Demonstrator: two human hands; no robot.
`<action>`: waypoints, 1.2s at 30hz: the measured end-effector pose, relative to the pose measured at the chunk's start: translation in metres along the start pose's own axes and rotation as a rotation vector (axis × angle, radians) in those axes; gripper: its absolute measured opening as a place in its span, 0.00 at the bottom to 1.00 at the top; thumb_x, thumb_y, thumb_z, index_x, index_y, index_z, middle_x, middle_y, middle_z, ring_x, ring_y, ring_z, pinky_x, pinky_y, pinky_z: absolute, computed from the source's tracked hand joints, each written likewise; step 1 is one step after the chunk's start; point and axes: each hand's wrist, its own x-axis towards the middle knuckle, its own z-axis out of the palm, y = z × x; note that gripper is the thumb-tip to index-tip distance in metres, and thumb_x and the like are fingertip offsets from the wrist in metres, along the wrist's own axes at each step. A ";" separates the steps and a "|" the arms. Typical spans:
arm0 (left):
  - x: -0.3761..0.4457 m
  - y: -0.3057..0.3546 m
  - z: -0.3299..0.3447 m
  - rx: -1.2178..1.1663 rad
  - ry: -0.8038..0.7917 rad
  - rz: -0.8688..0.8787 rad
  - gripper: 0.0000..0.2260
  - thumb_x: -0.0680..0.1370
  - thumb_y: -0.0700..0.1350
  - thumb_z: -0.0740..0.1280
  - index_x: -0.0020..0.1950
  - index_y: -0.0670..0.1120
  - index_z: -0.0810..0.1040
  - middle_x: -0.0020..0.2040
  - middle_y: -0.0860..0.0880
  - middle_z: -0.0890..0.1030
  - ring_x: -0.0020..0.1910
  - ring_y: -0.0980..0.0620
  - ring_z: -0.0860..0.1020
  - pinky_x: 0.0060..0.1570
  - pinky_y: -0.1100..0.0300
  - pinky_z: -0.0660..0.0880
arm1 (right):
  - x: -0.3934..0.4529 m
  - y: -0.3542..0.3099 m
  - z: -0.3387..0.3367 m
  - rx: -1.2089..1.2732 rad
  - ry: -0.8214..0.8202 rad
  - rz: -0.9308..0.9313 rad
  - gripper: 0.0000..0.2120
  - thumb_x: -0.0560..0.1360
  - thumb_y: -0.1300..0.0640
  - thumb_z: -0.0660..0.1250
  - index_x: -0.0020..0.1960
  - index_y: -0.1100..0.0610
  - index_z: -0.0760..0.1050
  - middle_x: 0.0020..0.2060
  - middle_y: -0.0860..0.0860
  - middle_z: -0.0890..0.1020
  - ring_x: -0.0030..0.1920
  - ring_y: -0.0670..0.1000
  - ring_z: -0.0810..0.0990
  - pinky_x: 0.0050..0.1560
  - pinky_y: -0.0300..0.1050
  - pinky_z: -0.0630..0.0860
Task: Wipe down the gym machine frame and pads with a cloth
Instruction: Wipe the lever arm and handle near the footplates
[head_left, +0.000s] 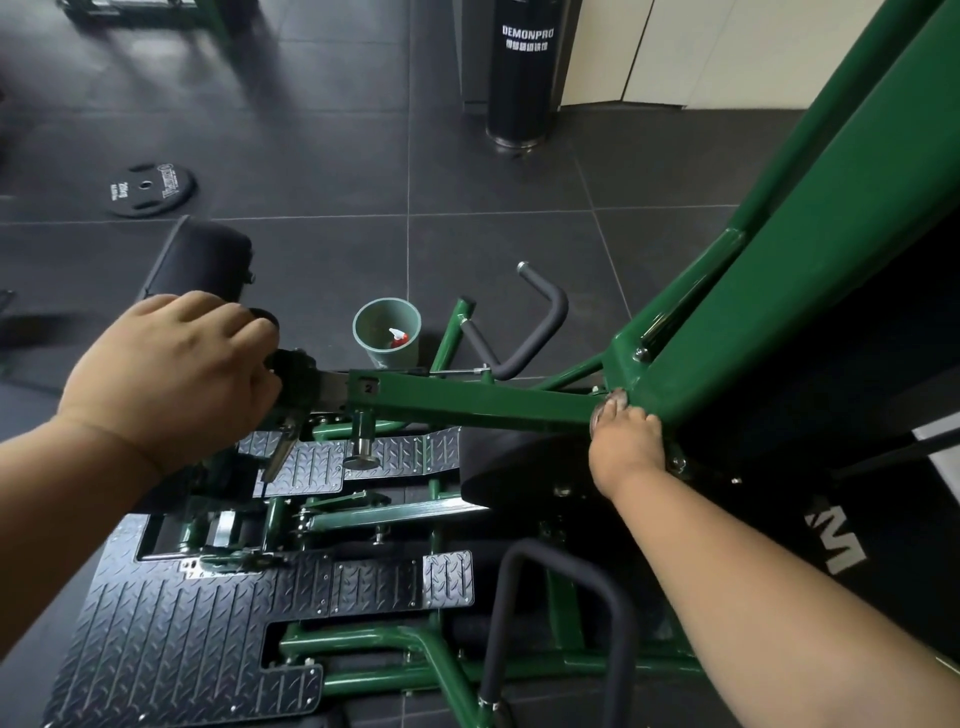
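Left hand (171, 374) curled round black knob (288, 364); right hand (626, 441) pinching cloth (605, 410) under green beam (467, 400): wipe knobward, pressing evenly.

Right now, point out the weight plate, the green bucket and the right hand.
weight plate (148, 190): head view, on its flat top face.
green bucket (397, 356): head view, on its outer wall.
right hand (626, 447): head view, on its back.

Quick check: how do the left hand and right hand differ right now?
The left hand curls over the black end of the green bar; the right hand presses a small cloth at the bar's joint with the frame. The left shows its back fully, the right mostly its wrist. Both touch the same bar.
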 end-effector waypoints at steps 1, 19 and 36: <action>0.000 0.000 0.000 0.001 -0.001 -0.003 0.15 0.80 0.48 0.56 0.44 0.43 0.78 0.39 0.43 0.79 0.42 0.35 0.78 0.44 0.44 0.73 | 0.000 0.001 -0.002 -0.045 0.008 -0.019 0.34 0.82 0.55 0.58 0.83 0.65 0.53 0.82 0.61 0.58 0.72 0.57 0.69 0.67 0.50 0.68; -0.001 0.000 0.003 0.004 -0.004 -0.044 0.11 0.78 0.47 0.58 0.44 0.44 0.77 0.39 0.43 0.78 0.42 0.35 0.77 0.44 0.44 0.72 | 0.012 0.013 -0.002 0.018 0.211 -0.067 0.21 0.80 0.61 0.56 0.71 0.55 0.73 0.62 0.55 0.74 0.60 0.57 0.74 0.58 0.50 0.72; -0.001 -0.002 0.010 -0.009 0.043 -0.056 0.12 0.78 0.47 0.57 0.47 0.46 0.79 0.42 0.43 0.81 0.45 0.35 0.79 0.46 0.44 0.73 | 0.140 0.007 -0.040 0.294 -0.352 -0.369 0.15 0.82 0.50 0.58 0.57 0.52 0.82 0.59 0.51 0.83 0.56 0.56 0.82 0.65 0.55 0.76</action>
